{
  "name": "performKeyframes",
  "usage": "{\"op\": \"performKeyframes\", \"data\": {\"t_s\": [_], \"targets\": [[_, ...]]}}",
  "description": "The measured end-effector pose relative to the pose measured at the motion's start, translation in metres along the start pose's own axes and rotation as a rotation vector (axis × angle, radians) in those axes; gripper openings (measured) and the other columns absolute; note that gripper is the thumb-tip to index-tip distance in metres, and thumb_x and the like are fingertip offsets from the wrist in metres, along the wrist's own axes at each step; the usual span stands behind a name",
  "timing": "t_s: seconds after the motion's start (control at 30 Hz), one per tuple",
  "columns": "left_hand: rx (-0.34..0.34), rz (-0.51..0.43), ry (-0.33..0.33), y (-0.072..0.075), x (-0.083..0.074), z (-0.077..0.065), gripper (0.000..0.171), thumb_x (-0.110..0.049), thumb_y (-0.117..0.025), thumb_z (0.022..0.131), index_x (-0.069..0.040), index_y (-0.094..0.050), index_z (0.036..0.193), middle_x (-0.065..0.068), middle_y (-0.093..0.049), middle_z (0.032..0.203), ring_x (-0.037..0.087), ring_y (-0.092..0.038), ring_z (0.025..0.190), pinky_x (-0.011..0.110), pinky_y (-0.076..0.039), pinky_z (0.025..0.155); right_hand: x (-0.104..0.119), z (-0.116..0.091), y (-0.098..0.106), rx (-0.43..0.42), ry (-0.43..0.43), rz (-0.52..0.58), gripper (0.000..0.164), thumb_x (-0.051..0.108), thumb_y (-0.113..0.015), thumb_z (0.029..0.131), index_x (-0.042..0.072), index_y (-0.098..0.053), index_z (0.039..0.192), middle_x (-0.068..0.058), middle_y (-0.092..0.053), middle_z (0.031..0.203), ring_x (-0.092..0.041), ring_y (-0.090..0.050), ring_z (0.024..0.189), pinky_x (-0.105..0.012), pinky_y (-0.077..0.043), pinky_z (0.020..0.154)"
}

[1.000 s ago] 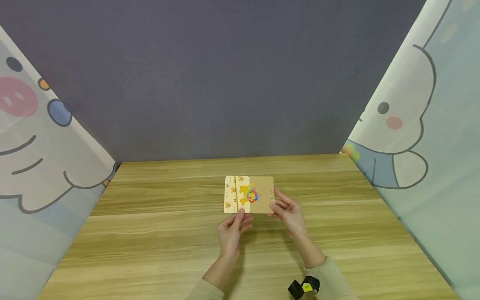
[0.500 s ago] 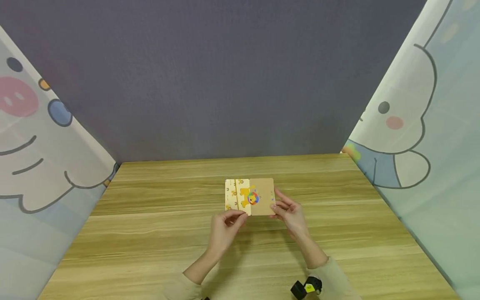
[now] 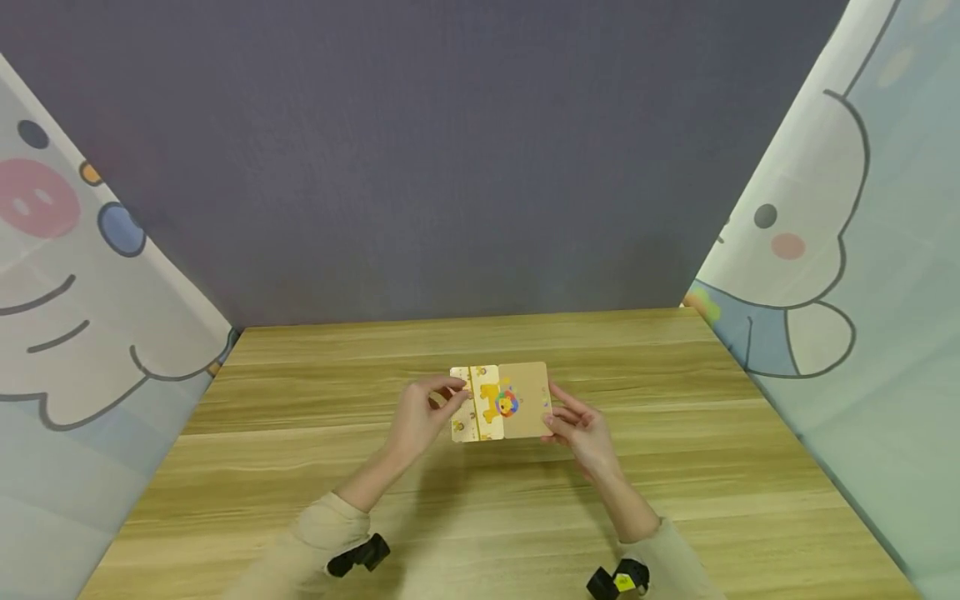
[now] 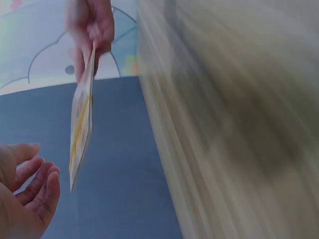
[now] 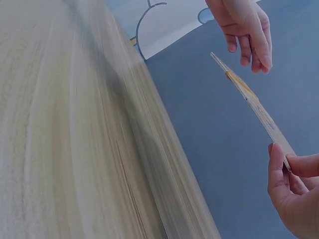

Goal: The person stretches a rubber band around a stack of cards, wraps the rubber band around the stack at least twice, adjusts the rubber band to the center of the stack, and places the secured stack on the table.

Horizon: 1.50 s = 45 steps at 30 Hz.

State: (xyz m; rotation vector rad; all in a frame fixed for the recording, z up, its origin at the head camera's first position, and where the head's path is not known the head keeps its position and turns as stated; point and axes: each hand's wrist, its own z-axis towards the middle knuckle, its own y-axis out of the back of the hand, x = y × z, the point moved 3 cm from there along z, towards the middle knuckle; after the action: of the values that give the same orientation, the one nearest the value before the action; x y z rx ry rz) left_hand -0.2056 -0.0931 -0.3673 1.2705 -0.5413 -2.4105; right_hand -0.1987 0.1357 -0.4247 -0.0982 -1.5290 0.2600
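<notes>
A thin notebook [image 3: 525, 402] is held up over the table, its cover half cream and half brown with a lion drawn across the join. A yellow band [image 3: 474, 404] crosses the cream half near the left edge. My right hand [image 3: 588, 437] pinches the notebook's right edge between thumb and fingers; the right wrist view shows this grip [image 5: 296, 191] from the side. My left hand [image 3: 422, 417] hovers by the left edge, fingers loosely bent. Both wrist views show a gap between the left hand [image 4: 27, 194] and the notebook [image 4: 81, 122].
A wood-grain table [image 3: 300, 467] spreads beneath both hands. Behind it rises a dark grey panel [image 3: 450, 167]. Cartoon-printed curtains, one on the left [image 3: 90, 317] and one on the right [image 3: 817, 250], flank the table.
My left hand has moved from the notebook's lower edge up and left to beside its left edge. The notebook has dropped slightly in view and tilted a little; my right hand keeps its hold.
</notes>
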Motion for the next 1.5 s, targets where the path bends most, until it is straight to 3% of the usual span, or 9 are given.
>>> {"op": "performKeyframes", "data": {"t_s": [0.3,0.5,0.8,1.13,1.33,1.5], "targets": [[0.064,0.075,-0.044,0.006,0.015,0.024,0.018,-0.012,-0.069,0.077,-0.003,-0.066,0.092,0.009,-0.063,0.088,0.019,-0.058,0.076,0.026,-0.049,0.058,0.0,-0.003,0.002,0.03,0.021,-0.024,0.051,-0.012,-0.053,0.081,-0.008,-0.035,0.129,-0.002,-0.063,0.085,-0.01,-0.058,0.071,-0.028,-0.053,0.064],[0.123,0.06,-0.003,0.002,0.025,0.03,0.019,-0.016,-0.07,0.077,-0.005,-0.066,0.092,0.007,-0.063,0.088,0.019,-0.058,0.077,0.032,-0.05,0.064,0.0,-0.003,0.002,0.016,-0.016,-0.018,0.053,-0.013,-0.053,0.081,-0.005,-0.036,0.13,-0.003,-0.063,0.087,-0.011,-0.058,0.072,-0.031,-0.053,0.066],[0.181,-0.029,0.019,-0.005,0.035,0.03,0.021,-0.016,-0.069,0.078,-0.003,-0.067,0.094,0.005,-0.066,0.087,0.015,-0.059,0.076,0.03,-0.05,0.066,-0.002,-0.003,0.0,0.021,-0.024,-0.013,0.054,-0.011,-0.054,0.081,-0.002,-0.036,0.131,-0.006,-0.063,0.089,-0.013,-0.06,0.073,-0.03,-0.053,0.066],[0.123,-0.053,0.004,-0.011,0.036,0.025,0.022,-0.016,-0.07,0.076,0.0,-0.068,0.092,0.006,-0.064,0.086,0.015,-0.058,0.074,0.026,-0.05,0.065,-0.003,-0.004,-0.004,-0.003,-0.033,-0.008,0.053,-0.013,-0.055,0.08,-0.005,-0.038,0.129,-0.016,-0.062,0.093,-0.017,-0.062,0.076,-0.038,-0.052,0.068],[0.136,-0.079,0.055,-0.016,0.036,0.022,0.022,-0.016,-0.07,0.076,-0.002,-0.069,0.092,0.001,-0.06,0.082,0.011,-0.04,0.062,0.023,-0.038,0.057,-0.005,-0.007,-0.007,-0.005,-0.011,-0.016,0.05,-0.013,-0.055,0.079,-0.007,-0.04,0.127,-0.012,-0.062,0.089,-0.015,-0.06,0.073,-0.035,-0.053,0.065],[0.16,-0.099,0.066,-0.019,0.034,0.021,0.026,-0.018,-0.069,0.077,-0.001,-0.068,0.096,0.003,-0.059,0.084,0.011,-0.038,0.061,0.02,-0.032,0.049,-0.006,-0.007,-0.009,0.002,0.009,-0.023,0.051,-0.013,-0.055,0.079,-0.008,-0.039,0.127,-0.014,-0.061,0.09,-0.015,-0.059,0.074,-0.036,-0.053,0.064]]}}
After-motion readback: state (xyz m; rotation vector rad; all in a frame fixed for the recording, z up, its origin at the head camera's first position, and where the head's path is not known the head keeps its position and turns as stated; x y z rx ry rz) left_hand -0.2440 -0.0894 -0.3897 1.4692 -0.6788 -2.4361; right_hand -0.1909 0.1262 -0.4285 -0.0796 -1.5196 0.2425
